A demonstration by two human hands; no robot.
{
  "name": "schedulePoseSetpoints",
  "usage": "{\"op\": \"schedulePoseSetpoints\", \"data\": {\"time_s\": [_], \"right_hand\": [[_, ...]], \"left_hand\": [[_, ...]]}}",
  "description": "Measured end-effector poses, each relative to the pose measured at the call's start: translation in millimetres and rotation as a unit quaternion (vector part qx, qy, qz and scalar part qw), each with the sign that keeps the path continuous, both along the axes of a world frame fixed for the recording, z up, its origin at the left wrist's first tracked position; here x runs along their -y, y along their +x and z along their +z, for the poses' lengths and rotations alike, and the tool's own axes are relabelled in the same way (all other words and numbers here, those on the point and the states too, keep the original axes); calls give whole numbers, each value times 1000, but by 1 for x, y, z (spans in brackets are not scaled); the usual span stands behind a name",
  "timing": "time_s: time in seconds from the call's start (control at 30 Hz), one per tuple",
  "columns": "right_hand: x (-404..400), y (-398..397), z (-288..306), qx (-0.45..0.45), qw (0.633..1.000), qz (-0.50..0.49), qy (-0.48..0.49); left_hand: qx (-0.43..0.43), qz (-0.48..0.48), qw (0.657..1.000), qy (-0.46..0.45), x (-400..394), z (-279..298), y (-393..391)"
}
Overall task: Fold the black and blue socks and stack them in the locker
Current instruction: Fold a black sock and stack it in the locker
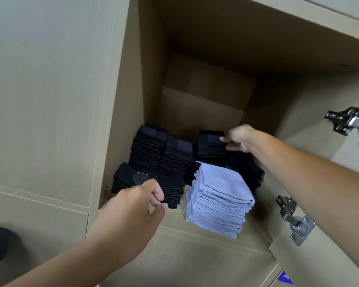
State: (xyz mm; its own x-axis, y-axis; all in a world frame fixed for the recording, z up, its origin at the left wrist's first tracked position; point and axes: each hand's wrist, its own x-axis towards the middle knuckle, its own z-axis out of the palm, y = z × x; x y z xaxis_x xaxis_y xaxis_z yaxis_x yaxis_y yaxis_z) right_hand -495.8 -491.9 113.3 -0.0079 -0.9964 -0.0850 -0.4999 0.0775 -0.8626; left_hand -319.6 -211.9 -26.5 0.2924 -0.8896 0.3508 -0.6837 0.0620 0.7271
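Nearest to us, our left hand reaches into the locker at its front left; its fingers are curled and pinch the near edge of the front pile of black socks, thumb below and fingers above. This pile lies low on the locker floor, close to the left wall, and its top sock shows a grey patch. Just beside it on the right stands the pile of blue socks, folded flat and stacked high, leaning a little to the right, near the front edge of the floor. On the right, two metal hinges sit on the open door's side, one low and one higher up. Behind the front black pile we count two taller piles of black socks, side by side and touching, against the left wall. Farther right and behind the blue pile, our right hand grips a folded bundle of black socks, thumb on its top edge and fingers curled beneath, holding it above more dark socks; whether the bundle rests on them we cannot tell. Farthest back, a brown cardboard panel leans against the rear of the locker.
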Motion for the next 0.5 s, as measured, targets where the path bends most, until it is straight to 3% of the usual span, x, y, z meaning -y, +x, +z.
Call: {"op": "schedulePoseSetpoints", "data": {"time_s": [0.5], "right_hand": [[13, 9, -14, -137, 990, 27, -21]], "left_hand": [[-34, -20, 999, 11, 1, -3, 0]]}}
